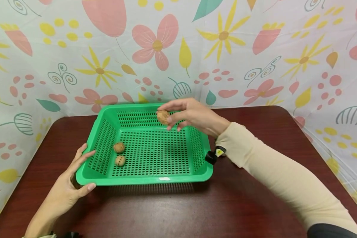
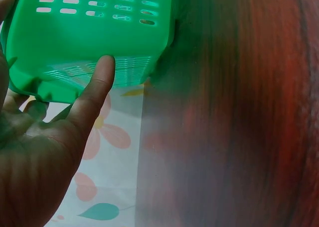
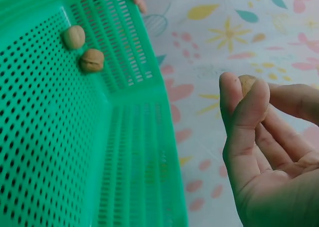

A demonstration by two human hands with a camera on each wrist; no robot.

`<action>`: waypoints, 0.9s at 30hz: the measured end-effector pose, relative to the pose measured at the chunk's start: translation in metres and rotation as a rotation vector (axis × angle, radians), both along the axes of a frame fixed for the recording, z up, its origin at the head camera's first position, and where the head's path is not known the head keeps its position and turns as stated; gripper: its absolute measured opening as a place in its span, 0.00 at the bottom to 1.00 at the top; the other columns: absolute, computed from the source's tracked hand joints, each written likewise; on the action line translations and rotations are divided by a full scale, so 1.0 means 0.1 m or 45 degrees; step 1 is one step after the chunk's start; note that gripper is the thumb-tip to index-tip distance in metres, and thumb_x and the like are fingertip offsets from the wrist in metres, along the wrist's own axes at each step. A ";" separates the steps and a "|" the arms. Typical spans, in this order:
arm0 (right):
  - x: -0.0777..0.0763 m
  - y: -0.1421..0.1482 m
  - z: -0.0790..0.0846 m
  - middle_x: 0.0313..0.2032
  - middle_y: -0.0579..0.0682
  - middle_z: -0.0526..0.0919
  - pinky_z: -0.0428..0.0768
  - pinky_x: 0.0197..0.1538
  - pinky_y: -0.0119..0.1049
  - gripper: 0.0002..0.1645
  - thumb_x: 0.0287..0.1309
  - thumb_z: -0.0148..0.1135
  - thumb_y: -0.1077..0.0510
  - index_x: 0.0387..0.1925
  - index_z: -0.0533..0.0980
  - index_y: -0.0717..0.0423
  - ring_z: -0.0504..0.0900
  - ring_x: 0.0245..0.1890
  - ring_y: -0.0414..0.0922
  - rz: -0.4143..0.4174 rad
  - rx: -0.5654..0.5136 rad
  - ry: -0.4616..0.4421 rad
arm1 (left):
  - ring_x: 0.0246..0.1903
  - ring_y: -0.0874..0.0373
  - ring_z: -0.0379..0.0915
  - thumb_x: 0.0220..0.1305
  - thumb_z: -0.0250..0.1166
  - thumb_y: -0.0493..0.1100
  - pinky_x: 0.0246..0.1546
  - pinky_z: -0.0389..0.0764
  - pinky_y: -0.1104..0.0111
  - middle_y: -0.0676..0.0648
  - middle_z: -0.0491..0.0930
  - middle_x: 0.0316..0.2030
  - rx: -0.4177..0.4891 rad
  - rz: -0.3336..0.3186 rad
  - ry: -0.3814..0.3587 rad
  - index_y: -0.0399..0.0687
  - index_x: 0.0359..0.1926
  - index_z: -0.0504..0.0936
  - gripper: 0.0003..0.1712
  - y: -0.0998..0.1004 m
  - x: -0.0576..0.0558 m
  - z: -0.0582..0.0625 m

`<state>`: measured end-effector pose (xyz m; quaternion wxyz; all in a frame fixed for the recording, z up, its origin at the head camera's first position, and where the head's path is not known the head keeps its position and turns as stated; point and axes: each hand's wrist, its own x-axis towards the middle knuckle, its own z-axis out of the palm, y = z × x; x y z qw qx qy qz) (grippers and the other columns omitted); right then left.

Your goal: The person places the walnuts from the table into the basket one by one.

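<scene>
A green plastic basket (image 1: 151,180) with slotted walls and floor takes up the middle of the head view. My left hand (image 1: 62,188) grips its near left corner, fingers over the left rim and thumb (image 2: 99,82) at the front side. Two brown walnuts, one (image 1: 119,147) behind the other (image 1: 120,161), lie inside near the left wall. Over the back right part of the basket, my right hand (image 1: 193,115) pinches a third walnut (image 1: 163,117) between thumb and fingertips. In the right wrist view, the fingers mostly cover this held walnut (image 3: 246,82).
The basket sits on a dark reddish-brown wooden table (image 1: 214,211). Behind the table hangs a white cloth (image 1: 202,59) printed with flowers and leaves. A small black wrist device (image 1: 211,157) on my right sleeve overlaps the basket's right rim in the head view.
</scene>
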<state>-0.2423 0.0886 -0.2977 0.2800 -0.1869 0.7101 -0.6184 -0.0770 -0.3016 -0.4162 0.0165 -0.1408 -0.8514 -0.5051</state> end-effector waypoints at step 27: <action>-0.45 -1.18 -0.73 0.59 0.54 0.82 0.83 0.45 0.40 0.28 0.72 0.59 0.67 0.71 0.73 0.59 0.88 0.36 0.45 0.048 0.017 -0.163 | 0.80 0.74 0.33 0.62 0.69 0.29 0.60 0.55 0.87 0.57 0.37 0.85 -0.013 0.008 -0.032 0.57 0.82 0.58 0.52 0.00 0.00 0.00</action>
